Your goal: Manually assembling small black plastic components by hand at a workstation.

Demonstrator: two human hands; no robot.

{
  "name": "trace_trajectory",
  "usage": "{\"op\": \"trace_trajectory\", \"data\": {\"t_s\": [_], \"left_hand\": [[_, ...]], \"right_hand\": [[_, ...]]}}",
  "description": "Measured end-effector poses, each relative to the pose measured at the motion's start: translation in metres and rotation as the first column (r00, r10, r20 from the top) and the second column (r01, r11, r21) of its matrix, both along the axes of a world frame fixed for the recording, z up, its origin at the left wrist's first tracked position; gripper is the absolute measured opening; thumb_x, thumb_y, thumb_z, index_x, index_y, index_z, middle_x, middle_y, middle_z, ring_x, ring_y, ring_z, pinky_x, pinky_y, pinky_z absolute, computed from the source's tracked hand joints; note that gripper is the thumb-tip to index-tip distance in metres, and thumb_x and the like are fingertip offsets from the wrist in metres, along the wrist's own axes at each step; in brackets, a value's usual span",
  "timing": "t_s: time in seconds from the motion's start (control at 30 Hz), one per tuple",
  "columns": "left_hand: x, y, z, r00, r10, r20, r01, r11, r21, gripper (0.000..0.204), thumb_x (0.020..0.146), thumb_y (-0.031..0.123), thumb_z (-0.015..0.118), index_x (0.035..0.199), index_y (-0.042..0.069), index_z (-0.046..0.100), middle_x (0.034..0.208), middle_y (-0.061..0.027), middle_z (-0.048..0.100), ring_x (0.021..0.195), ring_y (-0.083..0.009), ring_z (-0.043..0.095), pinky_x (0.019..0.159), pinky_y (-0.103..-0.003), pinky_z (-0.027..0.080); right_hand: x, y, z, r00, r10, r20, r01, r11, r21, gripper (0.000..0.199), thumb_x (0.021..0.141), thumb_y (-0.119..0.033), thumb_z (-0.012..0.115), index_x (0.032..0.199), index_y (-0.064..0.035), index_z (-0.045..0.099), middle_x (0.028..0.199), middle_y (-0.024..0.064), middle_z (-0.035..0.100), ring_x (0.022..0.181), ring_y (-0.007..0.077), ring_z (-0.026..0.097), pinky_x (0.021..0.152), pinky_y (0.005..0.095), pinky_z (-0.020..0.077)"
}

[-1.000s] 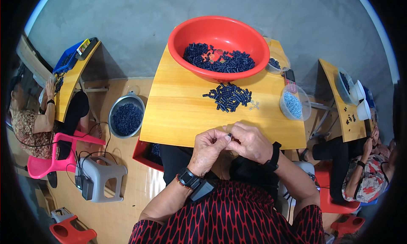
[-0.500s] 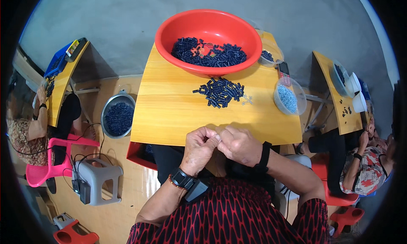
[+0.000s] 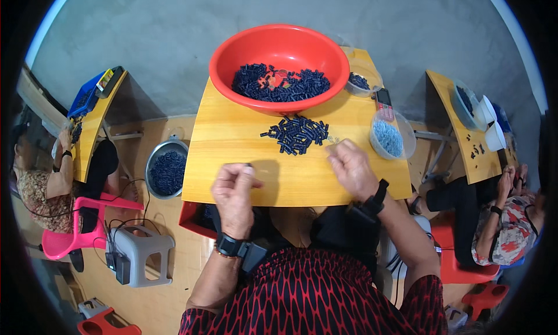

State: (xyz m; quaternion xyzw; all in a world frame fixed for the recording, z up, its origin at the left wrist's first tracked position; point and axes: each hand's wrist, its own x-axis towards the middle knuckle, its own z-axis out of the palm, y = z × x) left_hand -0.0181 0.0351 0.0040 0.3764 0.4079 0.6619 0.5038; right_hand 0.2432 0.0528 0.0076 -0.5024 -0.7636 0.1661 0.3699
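The left hand [image 3: 233, 186] is raised over the near edge of the yellow table [image 3: 232, 143], fingers curled with a small dark piece [image 3: 249, 166] pinched at the fingertips. The right hand [image 3: 350, 166] lies flat-knuckled on the table at about 3 o'clock from the left, well apart from it, its fingertips reaching toward 11 o'clock, just beside a loose pile of dark pieces [image 3: 296, 133]. Whether the right fingers hold anything cannot be told. At 12 o'clock from the pile stands a red basin [image 3: 232, 56] partly filled with the same dark pieces. At 3 o'clock from the pile sits a clear tub of pale blue bits [image 3: 388, 138], with a smaller clear tub [image 3: 361, 82] beyond it beside the basin. On the floor at 9 o'clock from the table stands a metal bowl [image 3: 167, 169] of dark pieces.
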Motion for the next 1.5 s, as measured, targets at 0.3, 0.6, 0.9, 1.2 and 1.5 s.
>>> {"op": "trace_trajectory", "data": {"t_s": [0.3, 0.6, 0.9, 1.2, 1.5], "left_hand": [[-0.077, 0.008, -0.007, 0.915, 0.384, -0.122, -0.37, 0.921, 0.118, 0.011, 0.095, 0.009, 0.065, 0.106, 0.007, 0.064, 0.088, -0.002, 0.065, 0.068, -0.008, 0.06, 0.062, -0.025, 0.055], [-0.136, -0.033, -0.061, 0.883, 0.453, -0.12, -0.466, 0.875, -0.128, 0.008, 0.098, 0.013, 0.063, 0.101, 0.006, 0.06, 0.074, 0.0003, 0.058, 0.054, -0.0064, 0.053, 0.05, -0.022, 0.05], [-0.145, -0.048, -0.095, 0.895, 0.394, -0.209, -0.446, 0.804, -0.394, 0.011, 0.098, 0.018, 0.062, 0.094, 0.01, 0.056, 0.069, 0.0007, 0.055, 0.049, -0.0083, 0.05, 0.045, -0.025, 0.048], [-0.15, -0.041, -0.103, 0.93, 0.177, -0.321, -0.341, 0.741, -0.578, 0.024, 0.095, 0.009, 0.063, 0.117, 0.0, 0.057, 0.091, -0.0053, 0.061, 0.061, -0.0093, 0.057, 0.051, -0.022, 0.048], [-0.077, 0.033, -0.007, 0.654, 0.296, -0.696, -0.152, 0.953, 0.262, 0.008, 0.092, 0.002, 0.063, 0.098, -0.002, 0.067, 0.087, -0.0025, 0.065, 0.08, -0.0089, 0.059, 0.074, -0.024, 0.05]], "right_hand": [[0.015, 0.022, -0.002, 0.985, -0.005, 0.17, 0.013, 0.999, -0.049, 0.009, 0.085, 0.004, 0.061, 0.092, 0.0036, 0.066, 0.084, 0.0196, 0.059, 0.081, 0.0381, 0.062, 0.073, 0.0414, 0.0509], [0.007, 0.02, 0.004, 0.97, 0.026, 0.241, -0.029, 1.0, 0.008, 0.004, 0.084, 0.0, 0.06, 0.082, 0.0025, 0.059, 0.083, 0.0205, 0.057, 0.081, 0.0395, 0.059, 0.07, 0.0471, 0.0491], [0.001, 0.009, 0.005, 0.966, -0.014, 0.259, 0.024, 0.999, -0.037, 0.007, 0.09, -0.004, 0.057, 0.091, 0.0028, 0.054, 0.088, 0.0224, 0.058, 0.086, 0.0423, 0.058, 0.075, 0.0497, 0.0474], [-0.002, -0.027, 0.005, 0.993, -0.029, -0.11, 0.018, 0.995, -0.101, 0.005, 0.086, 0.001, 0.063, 0.088, 0.0014, 0.058, 0.084, 0.0176, 0.062, 0.076, 0.0322, 0.064, 0.067, 0.0384, 0.0498], [0.005, -0.043, -0.01, 0.956, -0.065, -0.287, 0.008, 0.98, -0.197, 0.006, 0.085, 0.006, 0.064, 0.088, 0.0029, 0.06, 0.084, 0.0108, 0.06, 0.071, 0.0161, 0.06, 0.062, 0.0271, 0.0474]]}}
